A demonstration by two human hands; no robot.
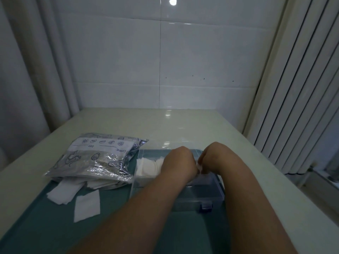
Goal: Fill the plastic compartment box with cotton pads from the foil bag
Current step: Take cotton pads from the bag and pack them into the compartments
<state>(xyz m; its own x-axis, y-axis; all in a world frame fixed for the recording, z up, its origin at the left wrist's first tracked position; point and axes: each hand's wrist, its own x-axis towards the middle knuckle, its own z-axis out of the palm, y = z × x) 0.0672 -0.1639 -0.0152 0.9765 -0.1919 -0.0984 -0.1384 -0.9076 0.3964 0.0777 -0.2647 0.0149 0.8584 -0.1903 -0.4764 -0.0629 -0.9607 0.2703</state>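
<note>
A clear plastic compartment box [203,193] lies on a teal mat, its far left compartment holding a stack of white cotton pads [148,166]. My left hand [180,162] and my right hand [213,155] are curled close together over the far middle of the box. A bit of white pad [199,166] shows between them; the fingers are hidden behind the backs of the hands. The silver foil bag [99,158] lies left of the box, with loose cotton pads [62,193] spilling from its near end.
One single pad [87,207] lies on the teal mat [45,226] nearer me. The mat rests on a cream table [165,123] against a white tiled wall. A curtain hangs at the left, and vertical blinds stand at the right.
</note>
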